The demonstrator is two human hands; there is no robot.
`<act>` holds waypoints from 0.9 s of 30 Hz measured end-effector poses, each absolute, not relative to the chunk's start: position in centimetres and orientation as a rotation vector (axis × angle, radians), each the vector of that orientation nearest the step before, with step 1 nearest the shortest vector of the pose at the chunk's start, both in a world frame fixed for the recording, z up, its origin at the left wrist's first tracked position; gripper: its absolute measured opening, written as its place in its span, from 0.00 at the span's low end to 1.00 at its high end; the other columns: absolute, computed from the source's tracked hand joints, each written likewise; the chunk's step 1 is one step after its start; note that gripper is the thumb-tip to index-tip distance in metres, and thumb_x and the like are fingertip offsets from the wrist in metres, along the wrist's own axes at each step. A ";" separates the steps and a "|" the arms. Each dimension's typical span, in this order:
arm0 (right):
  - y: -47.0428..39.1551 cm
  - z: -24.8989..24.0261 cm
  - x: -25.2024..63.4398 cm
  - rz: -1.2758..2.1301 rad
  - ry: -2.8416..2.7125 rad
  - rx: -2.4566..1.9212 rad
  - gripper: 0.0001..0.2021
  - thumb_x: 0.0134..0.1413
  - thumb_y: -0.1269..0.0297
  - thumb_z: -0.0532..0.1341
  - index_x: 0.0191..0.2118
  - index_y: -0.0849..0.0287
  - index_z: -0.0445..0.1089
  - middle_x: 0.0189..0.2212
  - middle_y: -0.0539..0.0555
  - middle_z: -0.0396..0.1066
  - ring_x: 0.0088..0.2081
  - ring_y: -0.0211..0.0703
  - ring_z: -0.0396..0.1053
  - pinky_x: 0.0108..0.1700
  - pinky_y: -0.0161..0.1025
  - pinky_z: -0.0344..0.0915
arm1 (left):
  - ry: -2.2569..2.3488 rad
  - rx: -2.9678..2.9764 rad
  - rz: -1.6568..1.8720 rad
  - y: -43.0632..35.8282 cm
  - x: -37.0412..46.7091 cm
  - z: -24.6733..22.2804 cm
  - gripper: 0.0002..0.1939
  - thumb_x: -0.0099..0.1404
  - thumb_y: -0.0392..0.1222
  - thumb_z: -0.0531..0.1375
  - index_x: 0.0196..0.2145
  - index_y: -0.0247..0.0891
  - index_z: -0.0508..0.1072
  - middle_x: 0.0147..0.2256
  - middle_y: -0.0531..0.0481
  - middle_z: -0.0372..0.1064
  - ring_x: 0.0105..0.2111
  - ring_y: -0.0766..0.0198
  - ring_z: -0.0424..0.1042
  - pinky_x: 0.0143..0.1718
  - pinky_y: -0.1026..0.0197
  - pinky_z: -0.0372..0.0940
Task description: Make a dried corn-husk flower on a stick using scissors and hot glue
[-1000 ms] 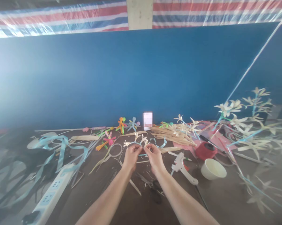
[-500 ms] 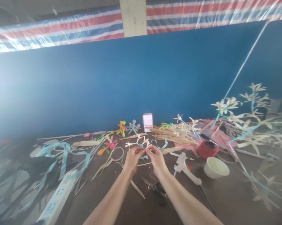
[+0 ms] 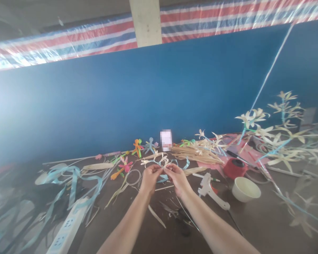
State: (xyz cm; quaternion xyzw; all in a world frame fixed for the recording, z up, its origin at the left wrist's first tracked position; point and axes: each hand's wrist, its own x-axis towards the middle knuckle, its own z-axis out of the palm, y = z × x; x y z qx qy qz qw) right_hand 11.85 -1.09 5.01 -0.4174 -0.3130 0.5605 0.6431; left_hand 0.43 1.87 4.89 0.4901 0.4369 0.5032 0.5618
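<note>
My left hand [image 3: 150, 179] and my right hand [image 3: 178, 179] meet over the middle of the table, thumbs and fingertips pinched together. Between and just behind the fingertips is a cream artificial flower spray [image 3: 147, 162] with narrow petals. Its stem looks wrapped in light blue; the exact spot being pinched is hidden by my fingers. A light blue ribbon [image 3: 186, 163] curls beside and below my right hand. Below the hands lie dark-handled scissors [image 3: 184, 220], and a thin pale strand [image 3: 188, 216] runs along my right forearm.
On the right are a white glue gun [image 3: 213, 194], a white bowl [image 3: 245, 189], a red round object [image 3: 234, 169] and more cream flowers [image 3: 288, 135]. Dried husks [image 3: 198, 155] lie behind. To the left are blue ribbons [image 3: 74, 176] and a power strip [image 3: 69, 225]. A blue partition [image 3: 148, 91] stands behind.
Both hands stay pinched together at the flower spray, with only slight finger movement. The thin pale strand now shows beside my right forearm. The view has tilted a little.
</note>
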 end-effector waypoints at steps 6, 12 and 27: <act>-0.4 4.9 13.7 1.139 -0.803 -1.030 0.11 0.37 0.67 0.61 0.32 0.60 0.69 0.17 0.44 0.57 0.20 0.32 0.53 0.23 0.31 0.50 | 1.008 1.147 1.210 2.4 0.2 5.4 0.10 0.46 0.40 0.64 0.26 0.33 0.71 0.20 0.51 0.72 0.24 0.64 0.71 0.32 0.64 0.61; 0.3 5.5 13.8 1.100 -0.954 -1.069 0.09 0.38 0.63 0.62 0.29 0.62 0.70 0.21 0.49 0.67 0.24 0.37 0.61 0.28 0.33 0.56 | 1.016 1.126 1.205 2.8 0.5 5.2 0.10 0.46 0.40 0.64 0.26 0.34 0.69 0.20 0.51 0.72 0.24 0.63 0.72 0.31 0.64 0.61; 1.2 5.4 14.5 0.968 -1.329 -1.084 0.09 0.42 0.68 0.57 0.31 0.61 0.71 0.26 0.51 0.71 0.29 0.41 0.67 0.32 0.35 0.60 | 1.002 1.170 1.211 3.0 0.3 5.3 0.11 0.46 0.41 0.64 0.26 0.33 0.70 0.19 0.50 0.72 0.23 0.62 0.72 0.30 0.63 0.62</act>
